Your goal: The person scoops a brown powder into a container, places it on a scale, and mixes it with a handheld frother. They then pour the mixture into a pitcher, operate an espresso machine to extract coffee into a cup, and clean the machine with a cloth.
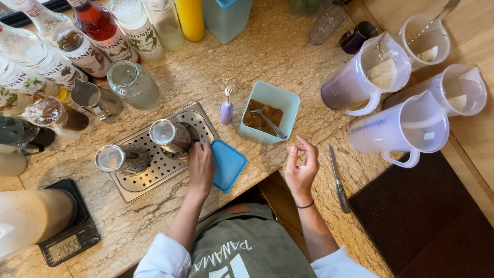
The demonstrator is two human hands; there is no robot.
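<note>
Down on the marble-patterned tabletop (267,46), the perforated steel drip tray (146,177) serves as the landmark. On its far right part stands a steel jug (172,136), and the left hand (200,166) rests against the jug's near side, fingers (198,149) curled loosely at its base; whether they truly grip it cannot be told. The jug looks rigid and smooth, probably slippery if wet and not heavy unless full, so it is best taken around the body or by its handle, which is hidden from view. A second steel jug (121,158) stands on the tray's left part. Just right of the tray lies a blue lid (229,164), touching the left hand's edge. Farther right, the right hand (301,167) hovers empty above the tabletop edge, thumb and forefinger nearly pinched, the others loosely spread. Beyond the lid sits a pale teal tub (270,113) of brown powder with a spoon (270,123) in it, and a lilac-handled whisk frother (227,105) stands beside it. A knife (338,180) lies right of the right hand. Behind the tray, tall syrup bottles (98,31) carry white labels with fruit pictures, one holding red liquid; a yellow bottle (190,18) stands farther right. Near the tray's left corner sits a black scale (69,239). Far right of the tray, four translucent measuring jugs (406,128) cluster.
</note>
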